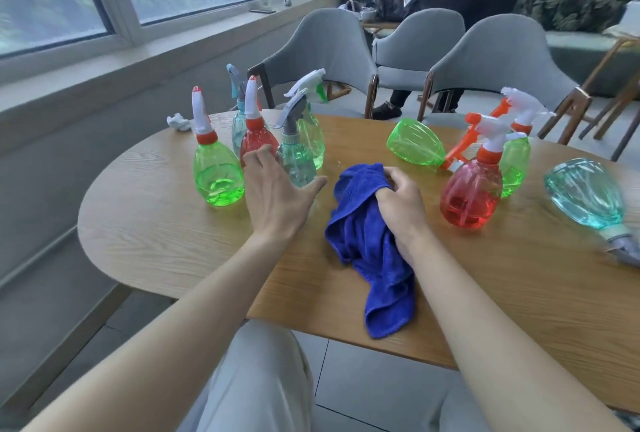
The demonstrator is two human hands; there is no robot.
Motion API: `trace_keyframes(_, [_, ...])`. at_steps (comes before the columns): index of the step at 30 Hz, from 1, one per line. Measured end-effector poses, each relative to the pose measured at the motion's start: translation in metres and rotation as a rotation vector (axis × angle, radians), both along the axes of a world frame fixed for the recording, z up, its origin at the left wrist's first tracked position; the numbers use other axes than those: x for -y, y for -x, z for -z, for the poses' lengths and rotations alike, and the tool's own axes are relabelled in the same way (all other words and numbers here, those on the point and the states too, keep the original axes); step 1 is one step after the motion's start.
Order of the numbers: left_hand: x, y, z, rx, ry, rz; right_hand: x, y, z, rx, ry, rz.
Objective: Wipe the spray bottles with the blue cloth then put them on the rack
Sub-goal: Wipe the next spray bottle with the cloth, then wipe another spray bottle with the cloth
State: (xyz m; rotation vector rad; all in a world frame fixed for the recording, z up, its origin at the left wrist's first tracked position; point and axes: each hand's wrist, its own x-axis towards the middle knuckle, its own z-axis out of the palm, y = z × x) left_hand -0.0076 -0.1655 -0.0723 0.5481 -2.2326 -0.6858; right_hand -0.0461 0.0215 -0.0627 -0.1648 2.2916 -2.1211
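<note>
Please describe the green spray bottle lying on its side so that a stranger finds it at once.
On the wooden table, look at the bottles right of the blue cloth. The green spray bottle lies behind the upright red bottle, its orange trigger pointing right. It alone is green and lying down; the other bottle lying down is teal.

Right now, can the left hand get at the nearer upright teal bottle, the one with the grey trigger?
Probably yes: the left hand is open right beside the teal bottle, with nothing between them. The red bottle close behind its fingers might get nudged.
</note>
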Motion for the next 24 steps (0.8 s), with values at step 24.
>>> trace_keyframes(24, [-0.097, 0.001, -0.121, -0.023, -0.369, 0.47, -0.069, -0.024, -0.089, 0.098, 0.238, -0.045])
